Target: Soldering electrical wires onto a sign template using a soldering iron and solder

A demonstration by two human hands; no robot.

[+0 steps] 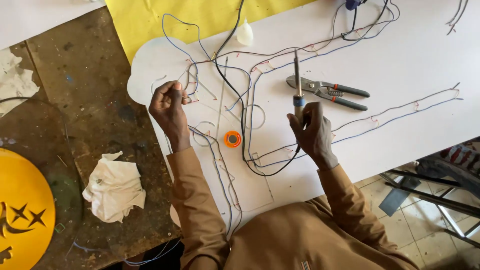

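Observation:
My right hand point(312, 131) grips a soldering iron point(297, 82) by its blue-banded handle, tip pointing away over the white board point(400, 60). Its black cord loops back across the board toward me. My left hand point(169, 107) pinches thin wire at the board's left edge, where blue and grey wires point(240, 85) with small red joints run across the surface. A small orange spool of solder point(232, 138) lies between my hands. Grey-handled pliers point(327, 91) rest just right of the iron.
A crumpled white cloth point(115, 187) lies on the worn brown table point(90, 90) to the left. A yellow disc with star cut-outs point(22, 210) sits at the lower left. A yellow sheet point(165, 17) lies at the top. Metal stool legs point(435, 192) stand at right.

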